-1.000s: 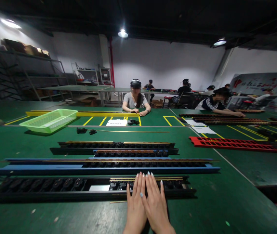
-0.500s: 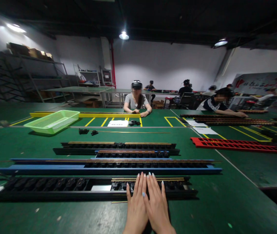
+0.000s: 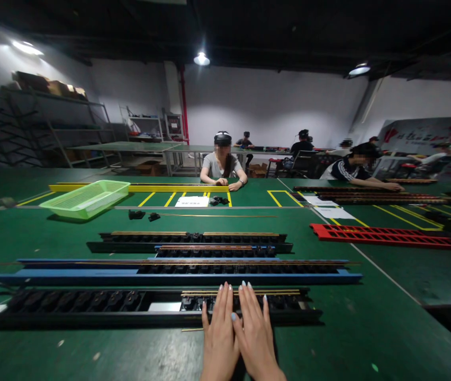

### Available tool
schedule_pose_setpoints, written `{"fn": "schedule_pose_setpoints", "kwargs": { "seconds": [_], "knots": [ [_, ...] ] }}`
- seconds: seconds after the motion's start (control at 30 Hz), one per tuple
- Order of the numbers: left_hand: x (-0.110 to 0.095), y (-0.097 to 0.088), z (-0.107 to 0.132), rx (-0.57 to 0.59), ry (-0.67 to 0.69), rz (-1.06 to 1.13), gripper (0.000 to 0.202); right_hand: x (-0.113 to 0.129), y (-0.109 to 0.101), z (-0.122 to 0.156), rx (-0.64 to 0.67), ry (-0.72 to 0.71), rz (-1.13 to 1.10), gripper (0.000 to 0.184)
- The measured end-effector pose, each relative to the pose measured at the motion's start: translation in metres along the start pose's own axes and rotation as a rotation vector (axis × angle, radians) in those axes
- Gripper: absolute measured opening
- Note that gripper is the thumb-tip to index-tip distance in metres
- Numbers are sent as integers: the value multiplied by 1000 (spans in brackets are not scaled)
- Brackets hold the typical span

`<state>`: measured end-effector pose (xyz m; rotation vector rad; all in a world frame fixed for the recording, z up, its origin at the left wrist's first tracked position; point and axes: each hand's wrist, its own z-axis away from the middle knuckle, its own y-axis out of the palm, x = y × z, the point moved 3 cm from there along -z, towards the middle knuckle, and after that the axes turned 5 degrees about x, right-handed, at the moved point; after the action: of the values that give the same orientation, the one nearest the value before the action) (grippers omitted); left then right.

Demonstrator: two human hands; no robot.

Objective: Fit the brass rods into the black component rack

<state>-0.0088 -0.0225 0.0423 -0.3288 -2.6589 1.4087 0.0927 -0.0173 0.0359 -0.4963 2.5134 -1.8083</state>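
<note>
My left hand (image 3: pixel 219 330) and my right hand (image 3: pixel 254 332) lie flat side by side, palms down, holding nothing. Their fingertips rest on the front edge of a long black slotted fixture (image 3: pixel 90 302), just below a pair of thin brass rods (image 3: pixel 241 292) lying along it. Farther off lie a blue-edged fixture (image 3: pixel 70 274) and another black fixture (image 3: pixel 194 238), both carrying brass rods. A loose brass rod (image 3: pixel 217 215) lies beyond them, near small black parts (image 3: pixel 136 214).
A green plastic basket (image 3: pixel 86 198) stands on the green table at the far left. A red rack (image 3: pixel 368 234) lies to the right. A seated person (image 3: pixel 221 164) faces me across the table, and another person (image 3: pixel 352 172) leans over rails at the right.
The view has shifted slightly and levelled. My hands stay in nearly the same place on the black fixture, and no object has visibly moved.
</note>
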Motion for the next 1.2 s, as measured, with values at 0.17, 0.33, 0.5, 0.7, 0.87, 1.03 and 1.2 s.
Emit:
{"fn": "schedule_pose_setpoints", "kwargs": {
  "seconds": [0.17,0.33,0.5,0.7,0.87,1.03,1.2],
  "knots": [
    [12,-6,-2,-4,-21,-11,65,0,4,1,-41,-11,26,56],
    [13,-6,-1,21,4,-22,66,-1,6,2,-79,-21,34,58],
    [20,-2,1,81,13,20,68,3,2,1,-117,2,1,57],
    [40,-6,-1,85,12,29,65,1,2,1,-125,-7,6,58],
    [47,-4,2,56,-54,2,65,-2,4,1,-122,-32,20,60],
    [46,0,4,77,-82,16,65,1,1,1,-126,-15,-12,58],
    [58,2,6,99,-118,50,62,1,0,0,-123,-13,-12,58]
  ]
}}
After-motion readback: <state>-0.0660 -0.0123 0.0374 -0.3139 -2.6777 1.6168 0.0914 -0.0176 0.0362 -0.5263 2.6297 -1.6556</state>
